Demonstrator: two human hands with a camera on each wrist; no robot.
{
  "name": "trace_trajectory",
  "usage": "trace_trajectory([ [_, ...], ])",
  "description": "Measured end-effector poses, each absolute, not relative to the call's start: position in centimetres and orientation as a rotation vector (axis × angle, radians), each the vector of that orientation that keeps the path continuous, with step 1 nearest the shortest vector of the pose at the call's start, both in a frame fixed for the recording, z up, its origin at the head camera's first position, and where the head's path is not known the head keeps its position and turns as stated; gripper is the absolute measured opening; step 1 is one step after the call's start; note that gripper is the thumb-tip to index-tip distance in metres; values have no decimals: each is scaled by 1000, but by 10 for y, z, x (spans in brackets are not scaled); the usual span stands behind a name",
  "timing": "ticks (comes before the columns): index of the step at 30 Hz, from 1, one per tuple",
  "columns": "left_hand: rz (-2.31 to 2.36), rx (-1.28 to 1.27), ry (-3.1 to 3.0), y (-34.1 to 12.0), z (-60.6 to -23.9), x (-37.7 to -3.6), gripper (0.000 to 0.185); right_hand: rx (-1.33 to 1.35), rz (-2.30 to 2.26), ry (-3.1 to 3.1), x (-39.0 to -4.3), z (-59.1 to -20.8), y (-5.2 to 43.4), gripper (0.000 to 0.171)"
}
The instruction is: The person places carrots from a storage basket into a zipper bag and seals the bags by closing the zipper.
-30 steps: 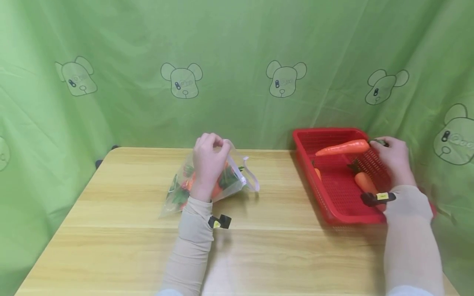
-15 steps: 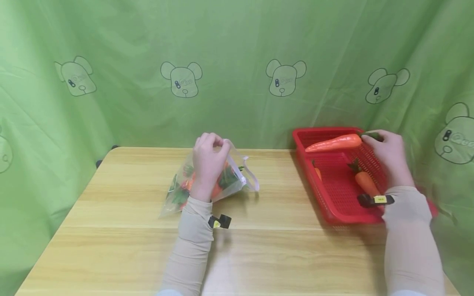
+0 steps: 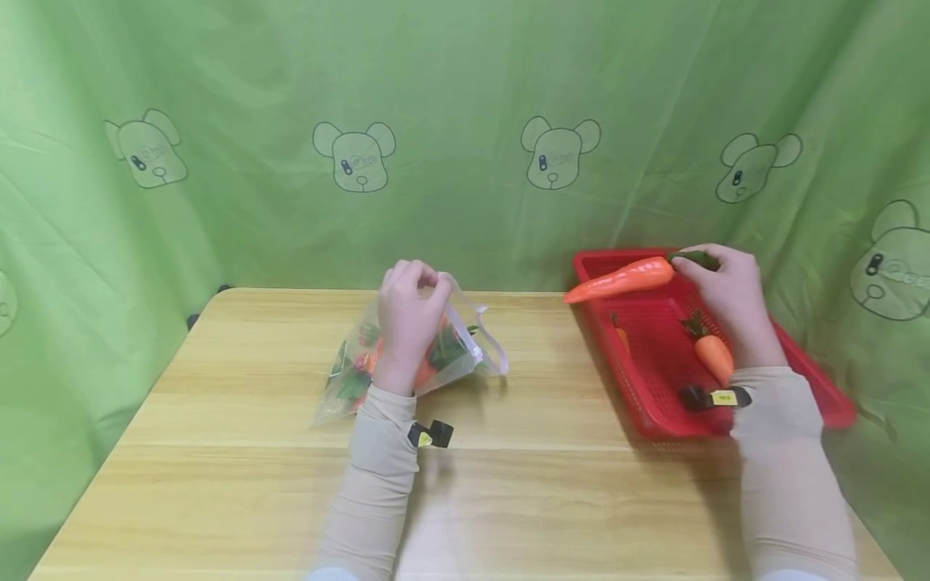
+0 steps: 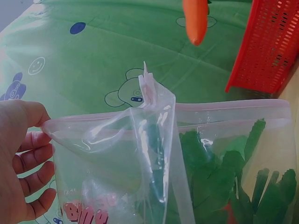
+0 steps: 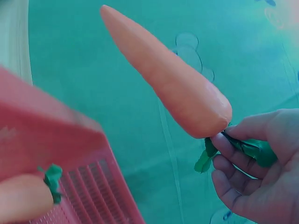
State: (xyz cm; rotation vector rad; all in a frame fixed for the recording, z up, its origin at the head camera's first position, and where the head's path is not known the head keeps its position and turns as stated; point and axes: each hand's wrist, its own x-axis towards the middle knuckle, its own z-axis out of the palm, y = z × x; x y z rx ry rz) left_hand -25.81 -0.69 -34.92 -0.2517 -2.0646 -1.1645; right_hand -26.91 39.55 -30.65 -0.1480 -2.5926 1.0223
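My right hand pinches the green top of a long orange carrot and holds it level above the far left corner of the red basket. In the right wrist view the carrot points up and left from my fingers. My left hand grips the upper rim of a clear zip bag on the wooden table. Seen from the left wrist, the bag gapes open, with green leaves inside and the carrot tip above it.
Two more carrots lie in the basket, one by my right wrist, a smaller one near the left wall. Green cloth with bear prints hangs behind the table. Small black trackers sit at both wrists.
My right hand has lifted the long carrot and carried it left, so its tip now passes the basket's left rim. The left hand and the bag have stayed still.
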Motion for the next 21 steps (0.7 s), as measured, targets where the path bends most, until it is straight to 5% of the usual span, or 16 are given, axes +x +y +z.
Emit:
trace_trajectory([
  [21,-1159,-258,-2057,-8,-350,-260,12,48,1067,-2547,-263,-299,301,31],
])
